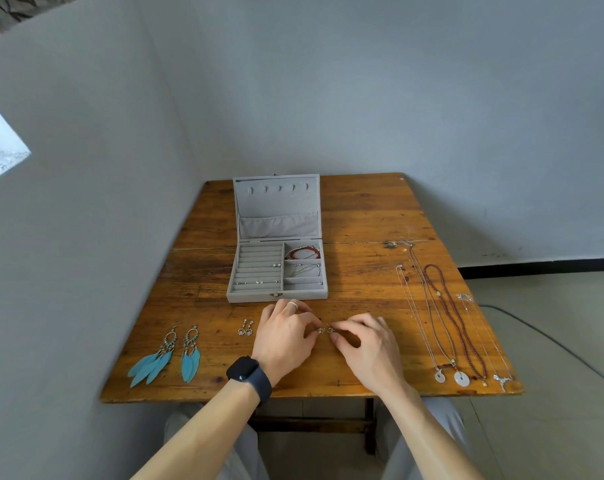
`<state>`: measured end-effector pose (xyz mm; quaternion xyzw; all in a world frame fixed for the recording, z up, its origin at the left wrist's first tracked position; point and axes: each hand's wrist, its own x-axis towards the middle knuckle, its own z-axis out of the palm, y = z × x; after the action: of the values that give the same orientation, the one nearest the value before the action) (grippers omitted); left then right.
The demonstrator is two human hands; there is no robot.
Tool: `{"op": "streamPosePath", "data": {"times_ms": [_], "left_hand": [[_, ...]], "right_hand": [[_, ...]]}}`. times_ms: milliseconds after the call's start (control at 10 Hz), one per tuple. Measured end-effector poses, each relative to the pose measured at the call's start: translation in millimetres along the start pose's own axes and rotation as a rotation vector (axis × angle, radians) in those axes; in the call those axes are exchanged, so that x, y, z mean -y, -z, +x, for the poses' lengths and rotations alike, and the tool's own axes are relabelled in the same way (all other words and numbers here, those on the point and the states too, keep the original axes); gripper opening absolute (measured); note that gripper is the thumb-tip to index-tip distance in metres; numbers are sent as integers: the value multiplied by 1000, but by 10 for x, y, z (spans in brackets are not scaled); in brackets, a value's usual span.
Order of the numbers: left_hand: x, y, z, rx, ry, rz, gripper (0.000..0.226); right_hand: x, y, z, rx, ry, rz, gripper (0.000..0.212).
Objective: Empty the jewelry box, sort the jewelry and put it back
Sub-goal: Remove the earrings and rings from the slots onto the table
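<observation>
Left fingers (pixel 309 333): curled in close, thumb and forefinger tips nearly meeting, pinching the left end of a small metallic piece (pixel 325 330).
Right fingers (pixel 338 328): forefinger and thumb narrowed to a pinch on the right end of the same piece; the other fingers are loosely bent above the wood.
Small metallic piece: held between the two hands, low over the table, in the lower middle of the frame just below the box front; too small to tell what kind of jewelry it is.
Left hand (pixel 283 337): back facing up, a silver ring (pixel 292 304) on one finger, a dark watch (pixel 247 374) on the wrist.
Right hand (pixel 363 348): back facing up, bare wrist, just beside the left hand.
Jewelry box (pixel 276 296): grey, standing open at the centre of the frame, its lid (pixel 276 202) upright behind it.
Box contents: a red bracelet (pixel 302 252) in the upper right compartment, a thin silver chain (pixel 304 270) in the compartment below it, small studs (pixel 276 265) tucked in the slotted rows on the left.
Silver earrings (pixel 246 328): a small pair lying just left of the left hand.
Feather earrings (pixel 169 358): a turquoise pair laid side by side at the lower left of the table.
Necklaces (pixel 446 323): several laid out lengthwise along the right side of the table, one of dark red beads, two ending in pale round pendants.
Table (pixel 363 220): worn brown wood, set against grey walls.
</observation>
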<state>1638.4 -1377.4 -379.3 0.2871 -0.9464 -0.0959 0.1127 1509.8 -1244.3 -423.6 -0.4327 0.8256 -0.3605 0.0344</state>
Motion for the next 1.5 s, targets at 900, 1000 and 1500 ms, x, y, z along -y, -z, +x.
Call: {"op": "streamPosePath", "data": {"times_ms": [900,1000,1500], "left_hand": [[795,591,529,-83,145,31,30],[887,551,731,-60,164,27,33],[1085,314,1089,-58,136,45,25]], "right_hand": [[517,150,685,100,135,71,29],[662,43,1020,109,184,-35,29],[834,-583,1689,240,263,-336,34]]}}
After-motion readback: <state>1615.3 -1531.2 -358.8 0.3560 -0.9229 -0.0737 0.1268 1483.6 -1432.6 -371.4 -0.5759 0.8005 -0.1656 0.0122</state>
